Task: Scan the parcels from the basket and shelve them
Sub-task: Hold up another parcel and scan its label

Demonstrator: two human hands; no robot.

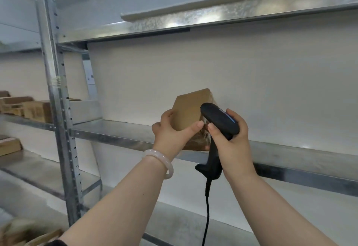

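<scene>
A small brown cardboard parcel [188, 110], partly wrapped in clear tape, is tilted up at the front edge of the metal shelf [120, 131]. My left hand [172, 131] grips its lower left side, thumb across the front. My right hand [230, 139] holds a black corded barcode scanner [219, 120] by the handle, its head close against the parcel's right side. The parcel's underside is hidden behind both hands. The basket [21, 232] shows only as a blurred corner at the bottom left, with brown parcels in it.
Galvanised uprights [58, 98] split the racking into bays. Several brown boxes [36, 110] sit on the left bay's shelf, and another box [8, 146] lies one level lower. A higher shelf [213, 19] runs overhead. The scanner cable [206, 216] hangs down between my arms.
</scene>
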